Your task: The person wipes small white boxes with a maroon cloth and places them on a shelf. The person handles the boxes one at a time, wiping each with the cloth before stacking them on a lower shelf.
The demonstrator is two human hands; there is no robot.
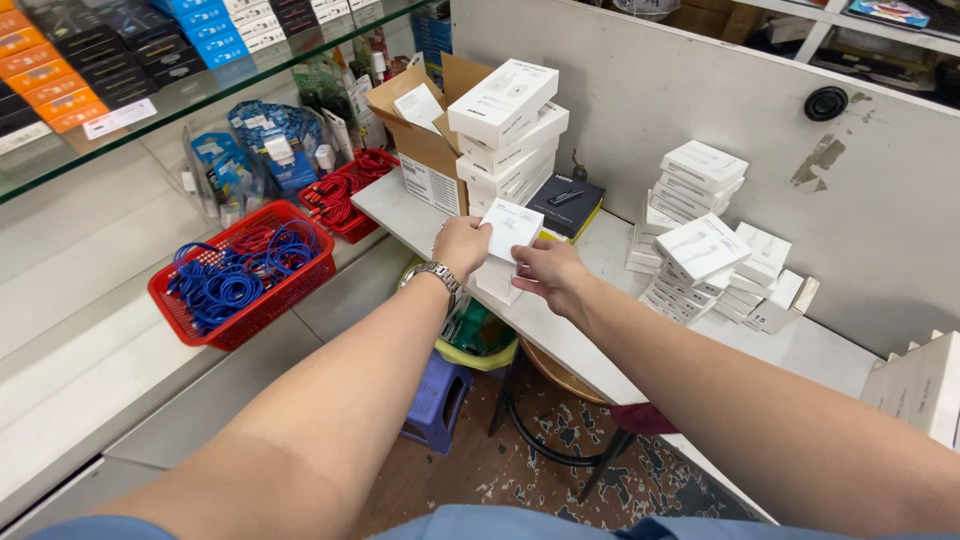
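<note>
Left hand (462, 245): I see it closed round the near-left edge of a small white box (511, 228), thumb on top, fingers curled beneath; a metal wristwatch (438, 276) sits on that wrist.
Right hand (548, 276): my read is a light pinch on the box's lower right corner, fingertips on the edge, not wrapped round it.
Grip state: both hands have hold of the same box, neither spread wide; how hard they press I cannot tell.
Small white box: flat, square-faced, held just above the front edge of the white bench (820, 350), tilted a little toward me.
Second box: another white box (497, 279) lies directly under the held one, at the bench edge; whether the two touch I cannot tell.
Key relation: the held box lies between the two hands, left hand at its left side and right hand at its lower right, so both are equally near; its face is near square, so I see no clear long axis.
Behind the hands: a tall stack of larger white boxes (508, 135) beside an open cardboard carton (425, 140), and a flat black box (565, 203) just right of the stack.
Right of the hands: heaps of small white boxes (700, 250) against the grey wall panel.
Left, lower shelf: a red basket (240, 275) of coiled blue cables, and a second red basket (345, 195) of red cables farther back.
Under the bench: a purple plastic stool (437, 400).
</note>
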